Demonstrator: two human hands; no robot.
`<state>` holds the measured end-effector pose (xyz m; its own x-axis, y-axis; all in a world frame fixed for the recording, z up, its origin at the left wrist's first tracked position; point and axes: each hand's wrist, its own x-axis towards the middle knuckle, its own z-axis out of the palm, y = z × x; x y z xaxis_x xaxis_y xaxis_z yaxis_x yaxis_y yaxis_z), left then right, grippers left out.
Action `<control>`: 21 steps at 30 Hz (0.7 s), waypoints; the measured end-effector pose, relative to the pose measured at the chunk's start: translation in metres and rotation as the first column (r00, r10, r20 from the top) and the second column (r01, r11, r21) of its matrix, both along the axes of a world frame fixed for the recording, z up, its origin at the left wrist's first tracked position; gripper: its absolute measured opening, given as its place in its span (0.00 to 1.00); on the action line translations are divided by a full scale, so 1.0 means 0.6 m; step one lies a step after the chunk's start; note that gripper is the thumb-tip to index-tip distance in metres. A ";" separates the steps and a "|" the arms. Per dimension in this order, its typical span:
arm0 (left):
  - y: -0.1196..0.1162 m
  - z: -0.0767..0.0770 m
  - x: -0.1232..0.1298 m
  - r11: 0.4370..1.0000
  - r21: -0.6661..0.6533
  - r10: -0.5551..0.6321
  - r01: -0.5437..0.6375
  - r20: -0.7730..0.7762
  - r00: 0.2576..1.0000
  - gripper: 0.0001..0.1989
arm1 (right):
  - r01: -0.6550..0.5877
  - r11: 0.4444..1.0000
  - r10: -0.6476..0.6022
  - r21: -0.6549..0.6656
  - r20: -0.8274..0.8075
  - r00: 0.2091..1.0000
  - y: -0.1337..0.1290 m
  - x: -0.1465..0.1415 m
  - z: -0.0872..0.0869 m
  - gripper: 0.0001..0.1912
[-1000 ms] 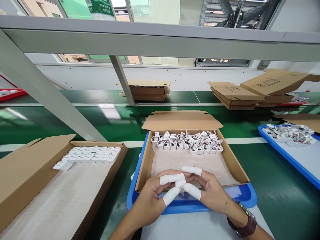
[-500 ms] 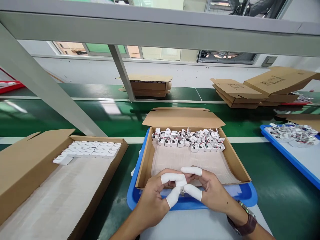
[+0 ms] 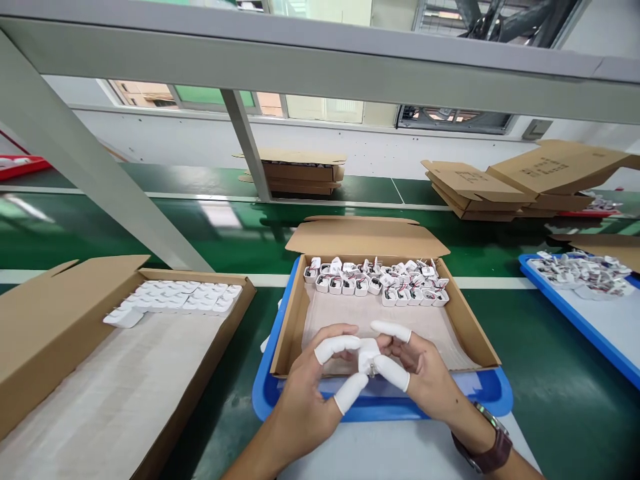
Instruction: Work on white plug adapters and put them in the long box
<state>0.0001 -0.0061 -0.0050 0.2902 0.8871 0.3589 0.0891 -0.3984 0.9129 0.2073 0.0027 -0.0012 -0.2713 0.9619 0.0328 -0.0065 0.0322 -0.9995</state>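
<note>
— Over the near edge of the blue tray [image 3: 480, 395], what have the hands got?

— A small white plug housing [image 3: 369, 355], metal bit at its bottom. The right hand [image 3: 420, 373] pinches it between capped thumb and forefinger. The left hand [image 3: 313, 393] is curled and part open, its capped forefinger resting against the housing's left side, thumb hanging free below.

— And beyond them?

— At twelve o'clock an open cardboard box [image 3: 467, 320] sits on the tray, with rows of white housings with red wires [image 3: 377, 283] along its far wall; the near part shows only a paper liner.

— To the sides?

— At nine o'clock, a second carton [image 3: 60, 313] holding plain white shells [image 3: 175, 303]. At two o'clock, another blue tray [image 3: 580, 320] with a loose heap of parts [image 3: 583, 272]. Flat cartons [image 3: 515, 187] are stacked across the green belt [image 3: 150, 233].

— Anything on the right wrist?

— A brown-strapped watch [image 3: 483, 450].
</note>
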 end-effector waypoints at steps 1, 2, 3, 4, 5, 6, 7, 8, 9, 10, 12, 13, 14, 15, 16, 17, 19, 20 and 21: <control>-0.002 -0.005 0.002 0.997 0.075 0.031 -0.027 -0.053 0.998 0.21 | 0.009 1.000 -0.009 0.000 0.003 1.000 0.000 -0.001 0.000 0.29; -0.004 -0.011 0.005 0.988 0.145 0.064 -0.050 -0.097 0.993 0.22 | 0.014 1.000 -0.014 -0.002 0.004 1.000 -0.001 -0.001 0.000 0.30; -0.005 -0.017 0.009 0.977 0.201 0.101 -0.074 -0.126 0.987 0.23 | 0.013 1.000 -0.013 -0.004 0.004 1.000 -0.001 -0.003 -0.001 0.31; -0.006 -0.022 0.013 0.964 0.248 0.137 -0.099 -0.139 0.981 0.23 | 0.009 1.000 -0.009 -0.005 0.005 1.000 -0.002 -0.004 -0.001 0.31; -0.007 -0.026 0.018 0.950 0.289 0.167 -0.121 -0.141 0.976 0.23 | 0.005 1.000 -0.005 -0.004 0.009 1.000 -0.003 -0.005 -0.002 0.32; -0.006 -0.029 0.022 0.935 0.325 0.194 -0.140 -0.139 0.971 0.21 | 0.005 1.000 -0.005 0.000 0.015 1.000 -0.004 -0.006 -0.003 0.32; -0.005 -0.031 0.025 0.921 0.356 0.215 -0.156 -0.133 0.967 0.20 | 0.005 1.000 -0.005 0.004 0.024 1.000 -0.004 -0.007 -0.005 0.31; -0.003 -0.031 0.028 0.910 0.379 0.229 -0.167 -0.126 0.965 0.18 | 0.007 1.000 -0.008 0.010 0.035 0.999 -0.004 -0.007 -0.008 0.30; -0.001 -0.030 0.030 0.901 0.396 0.239 -0.177 -0.111 0.965 0.16 | 0.009 1.000 -0.010 0.016 0.047 0.999 -0.004 -0.006 -0.011 0.29; 0.001 -0.028 0.031 0.893 0.408 0.244 -0.188 -0.090 0.966 0.15 | 0.012 1.000 -0.014 0.026 0.058 0.998 -0.003 -0.005 -0.014 0.28; 0.006 -0.023 0.033 0.883 0.418 0.254 -0.213 -0.045 0.966 0.15 | 0.021 0.998 -0.025 0.055 0.069 0.997 -0.002 -0.002 -0.022 0.26; 0.008 -0.020 0.034 0.881 0.414 0.263 -0.228 -0.029 0.964 0.15 | 0.027 0.997 -0.032 0.070 0.068 0.997 -0.001 0.000 -0.026 0.26; 0.009 -0.017 0.036 0.882 0.405 0.273 -0.241 -0.020 0.962 0.15 | 0.034 0.996 -0.039 0.081 0.064 0.997 -0.001 0.001 -0.029 0.26; 0.009 -0.014 0.037 0.887 0.386 0.279 -0.251 -0.015 0.960 0.15 | 0.046 0.995 -0.051 0.086 0.056 0.997 -0.001 0.002 -0.031 0.26; 0.008 -0.010 0.038 0.895 0.361 0.282 -0.261 -0.007 0.959 0.15 | 0.058 0.995 -0.062 0.083 0.046 0.997 -0.001 0.002 -0.032 0.26; 0.007 -0.005 0.039 0.904 0.334 0.283 -0.268 0.004 0.959 0.14 | 0.076 0.994 -0.079 0.076 0.041 0.996 -0.002 0.002 -0.033 0.26; 0.002 0.009 0.036 0.910 0.303 0.289 -0.283 0.026 0.957 0.14 | 0.111 0.991 -0.115 0.072 0.051 0.992 -0.004 0.003 -0.033 0.26; -0.002 0.019 0.033 0.904 0.303 0.306 -0.301 0.031 0.952 0.13 | 0.125 0.989 -0.131 0.079 0.074 0.989 -0.004 0.005 -0.033 0.26; -0.009 0.030 0.027 0.893 0.313 0.330 -0.322 0.030 0.944 0.13 | 0.135 0.987 -0.144 0.088 0.099 0.985 -0.003 0.007 -0.033 0.25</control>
<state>0.0163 -0.0113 0.0130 0.0155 0.7788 0.6271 0.2821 -0.6051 0.7445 0.2114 0.0007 -0.0209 -0.1410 0.9859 0.0904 0.1087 0.1062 -0.9884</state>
